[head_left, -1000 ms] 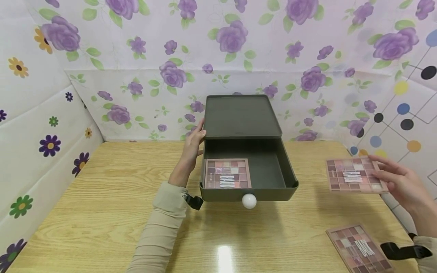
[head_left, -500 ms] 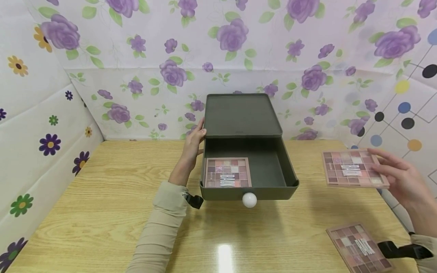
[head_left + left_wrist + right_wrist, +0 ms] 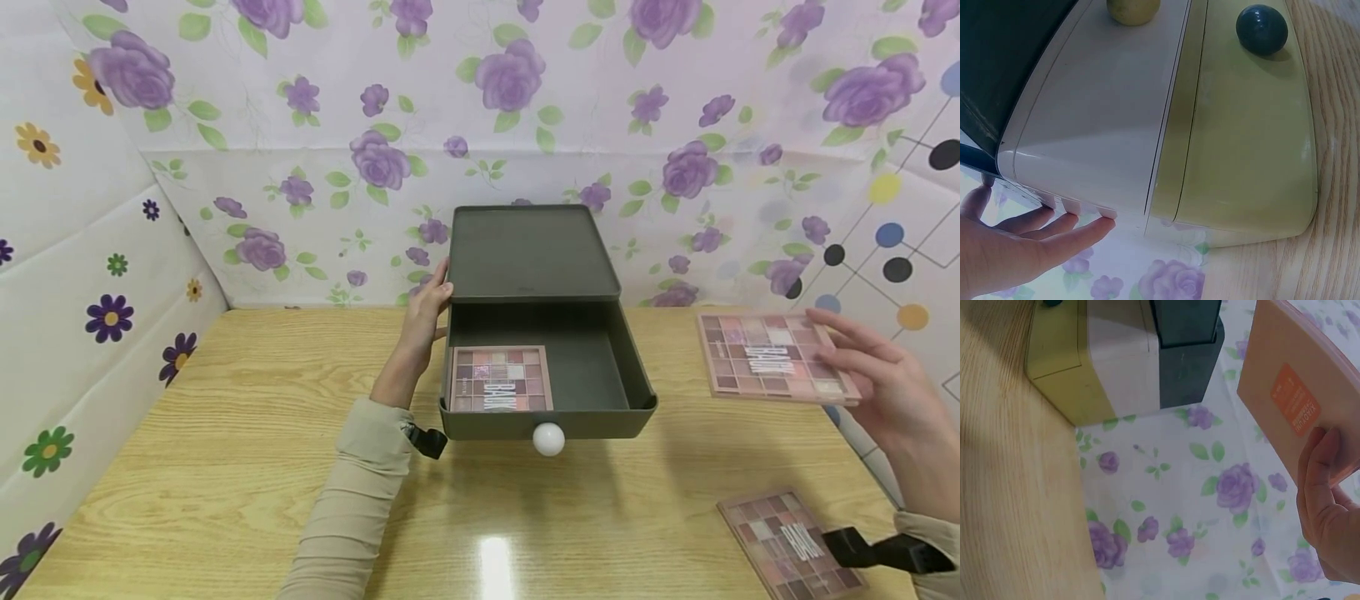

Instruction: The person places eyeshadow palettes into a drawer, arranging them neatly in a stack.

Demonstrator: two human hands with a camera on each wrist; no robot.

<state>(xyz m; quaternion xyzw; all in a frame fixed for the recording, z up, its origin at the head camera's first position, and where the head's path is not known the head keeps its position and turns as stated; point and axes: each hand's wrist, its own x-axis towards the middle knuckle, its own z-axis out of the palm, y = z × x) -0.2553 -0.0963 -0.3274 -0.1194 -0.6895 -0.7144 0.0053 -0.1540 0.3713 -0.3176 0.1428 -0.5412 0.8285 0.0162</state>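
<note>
My right hand (image 3: 896, 392) pinches an eyeshadow palette (image 3: 772, 354) by its right edge, above the table to the right of the drawer. In the right wrist view, the palette's pink underside (image 3: 1266, 378) bears an orange label. My left hand (image 3: 420, 325) rests against the left side of a drawer cabinet (image 3: 536, 250). The left wrist view shows its fingertips touching the side wall, the fingers fairly straight. The cabinet's dark green top drawer (image 3: 592, 371) is pulled out. Inside it, on the left, lies a second palette (image 3: 501, 379); a third palette (image 3: 787, 537) lies on the table at the lower right.
Below the top drawer, the cabinet has a white drawer (image 3: 1091, 125) and a yellow drawer (image 3: 1247, 150), each with a round knob. A white knob (image 3: 549, 439) sticks out from the pulled-out drawer. Flower-print cloth (image 3: 300, 83) hangs behind the wooden table (image 3: 247, 433).
My right hand has raised the held palette and brought it slightly left. My left hand, the drawer and the other palettes stay where they were.
</note>
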